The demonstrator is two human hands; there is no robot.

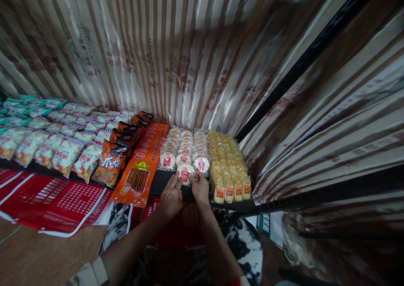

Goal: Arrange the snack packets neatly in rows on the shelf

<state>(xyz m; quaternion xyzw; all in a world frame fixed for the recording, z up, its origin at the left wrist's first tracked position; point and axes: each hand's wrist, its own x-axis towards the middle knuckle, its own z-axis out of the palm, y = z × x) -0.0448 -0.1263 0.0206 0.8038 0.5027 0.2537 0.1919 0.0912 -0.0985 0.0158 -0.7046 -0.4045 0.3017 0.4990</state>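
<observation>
A round white snack packet with a red label (185,172) lies at the front of a black shelf (158,185). My left hand (170,197) and my right hand (199,187) both pinch its near edge with closed fingers. Behind it stand rows of the same round white packets (184,147). Small yellow packets with red labels (229,164) fill the shelf just right of my right hand. Left of my left hand, long orange packets (142,168) overhang the shelf's front edge.
Further left lie dark orange bags (112,162), white and orange snack bags (47,149) and green packets (19,107). Striped shiny cloth (189,59) hangs behind and at the right, with a black post (303,63). Red perforated panels (53,202) lie below the shelf.
</observation>
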